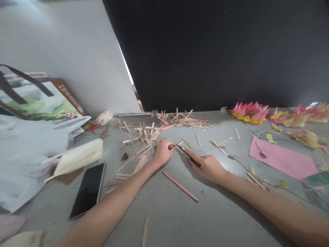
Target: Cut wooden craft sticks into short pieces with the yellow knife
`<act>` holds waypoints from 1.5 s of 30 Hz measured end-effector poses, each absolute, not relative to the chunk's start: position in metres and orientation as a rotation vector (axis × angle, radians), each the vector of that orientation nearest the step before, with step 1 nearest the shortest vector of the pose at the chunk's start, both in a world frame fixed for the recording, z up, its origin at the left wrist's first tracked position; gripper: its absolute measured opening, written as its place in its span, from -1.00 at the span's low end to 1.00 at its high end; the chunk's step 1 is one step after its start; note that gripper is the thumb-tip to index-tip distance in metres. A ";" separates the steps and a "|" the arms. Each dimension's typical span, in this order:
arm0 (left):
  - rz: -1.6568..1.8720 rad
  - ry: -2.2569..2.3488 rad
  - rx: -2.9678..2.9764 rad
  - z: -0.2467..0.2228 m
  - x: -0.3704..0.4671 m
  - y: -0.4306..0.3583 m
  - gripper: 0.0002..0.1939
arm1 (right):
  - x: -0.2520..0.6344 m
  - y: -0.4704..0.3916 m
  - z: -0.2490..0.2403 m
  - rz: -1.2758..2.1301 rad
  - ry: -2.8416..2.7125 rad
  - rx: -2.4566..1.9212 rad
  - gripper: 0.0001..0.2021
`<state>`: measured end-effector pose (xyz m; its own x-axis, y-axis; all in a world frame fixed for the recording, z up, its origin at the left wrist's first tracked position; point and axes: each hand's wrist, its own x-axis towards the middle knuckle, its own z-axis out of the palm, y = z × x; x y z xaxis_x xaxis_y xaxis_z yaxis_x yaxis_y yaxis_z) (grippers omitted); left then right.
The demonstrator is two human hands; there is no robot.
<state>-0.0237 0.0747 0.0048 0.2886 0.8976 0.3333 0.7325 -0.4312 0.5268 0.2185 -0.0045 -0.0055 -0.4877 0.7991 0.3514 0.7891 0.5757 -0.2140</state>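
1. Our right hand (207,167) grips the utility knife (187,154), its tip just beside our left hand (163,152).
2. That hand pinches; we can't tell on what.
3. If the knife slips, it could cut us.
4. A pink pencil (180,186) lies nearer us, craft sticks (190,121) beyond.

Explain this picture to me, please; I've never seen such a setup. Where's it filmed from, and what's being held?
There's no machine: these are a person's bare hands, seen from a camera worn on the head, looking forward and down. The right hand holds what looks like a black-and-yellow cutter, its tip near the left hand. Whether those fingertips pinch anything is too small to tell. On the gray table lie wooden sticks, a pink pencil and a phone.
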 end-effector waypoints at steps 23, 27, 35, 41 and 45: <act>0.831 1.509 2.363 0.001 -0.024 0.072 -0.91 | 0.219 -0.005 -0.004 0.054 -2.403 -1.292 -0.46; 0.850 1.472 2.395 0.000 -0.021 0.069 -0.91 | 0.219 -0.004 -0.004 0.045 -2.403 -1.279 -0.47; 0.860 1.590 2.208 0.005 -0.022 0.073 -0.91 | 0.219 -0.004 -0.005 0.038 -2.413 -1.296 -0.46; 0.843 1.470 2.312 0.003 -0.023 0.073 -0.95 | 0.219 -0.004 -0.004 0.036 -2.417 -1.296 -0.47; 0.884 1.529 2.273 0.002 -0.022 0.071 -0.94 | 0.218 -0.004 -0.003 0.031 -2.415 -1.291 -0.47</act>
